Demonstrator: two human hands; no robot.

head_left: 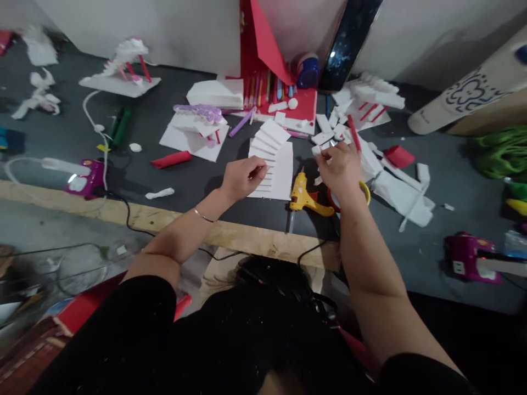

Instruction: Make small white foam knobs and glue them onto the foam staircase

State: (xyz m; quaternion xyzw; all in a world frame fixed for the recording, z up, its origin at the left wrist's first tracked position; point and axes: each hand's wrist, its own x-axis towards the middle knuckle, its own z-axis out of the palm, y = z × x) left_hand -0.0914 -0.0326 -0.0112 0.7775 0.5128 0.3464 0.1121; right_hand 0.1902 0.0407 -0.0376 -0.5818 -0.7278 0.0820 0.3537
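Observation:
In the head view, a curved flight of white steps [269,138] lies on a white base board [283,173]. My left hand [244,178] is at the left edge of the steps, fingers curled together; whatever they hold, if anything, is hidden. My right hand [341,167] pinches a small white foam block [316,150] beside a pile of white offcuts [325,123]. Between my hands lies a yellow hot glue gun [301,193]. A yellow and red ring-shaped object [364,190] is partly covered by my right wrist.
Small white models on red posts stand at the far left [123,66], near left [200,120] and back right [370,101]. Colored markers [263,90] lie at the back. A red roll [171,159] and purple power sockets [87,178] sit left; white scraps [401,195] lie right.

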